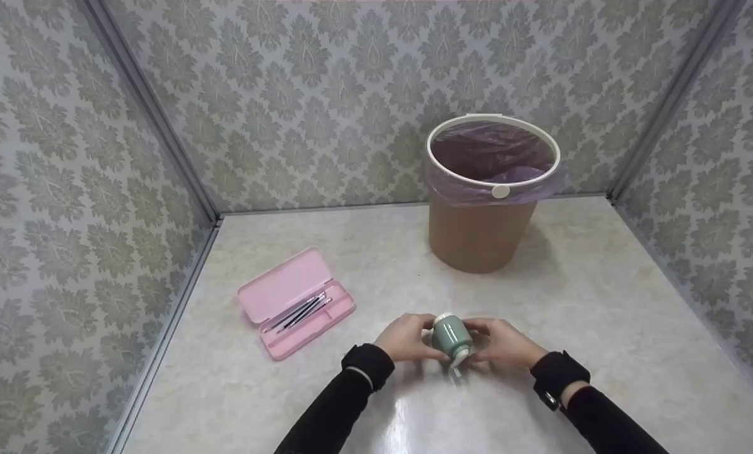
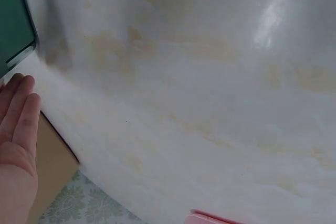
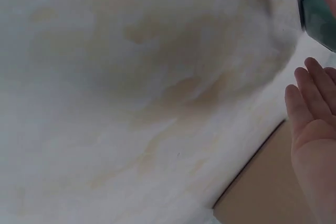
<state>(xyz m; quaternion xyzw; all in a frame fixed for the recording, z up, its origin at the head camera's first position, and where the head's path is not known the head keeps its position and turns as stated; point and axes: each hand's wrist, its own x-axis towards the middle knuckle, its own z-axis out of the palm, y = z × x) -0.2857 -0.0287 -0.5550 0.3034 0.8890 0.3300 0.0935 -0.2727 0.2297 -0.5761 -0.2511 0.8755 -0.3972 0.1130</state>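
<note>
A small green bottle [image 1: 452, 333] with a white end and a white spout-like part stands between my two hands near the middle of the table. My left hand [image 1: 408, 340] holds its left side, index finger toward the far end and thumb toward the near end. On the other side my right hand [image 1: 504, 343] holds it with fingers and thumb. The left wrist view catches part of the green bottle [image 2: 16, 24] past extended fingers [image 2: 26, 121]. At the right wrist view's corner, the bottle [image 3: 321, 17] is cut off above the fingers [image 3: 312, 90].
An open pink pencil case [image 1: 294, 296] with several pens [image 1: 302, 313] lies to the left. At the back right stands a brown bin [image 1: 477, 233] with a white rim and a purple liner [image 1: 458, 189]. Patterned wall panels [image 1: 320, 94] border the table [image 1: 603, 315].
</note>
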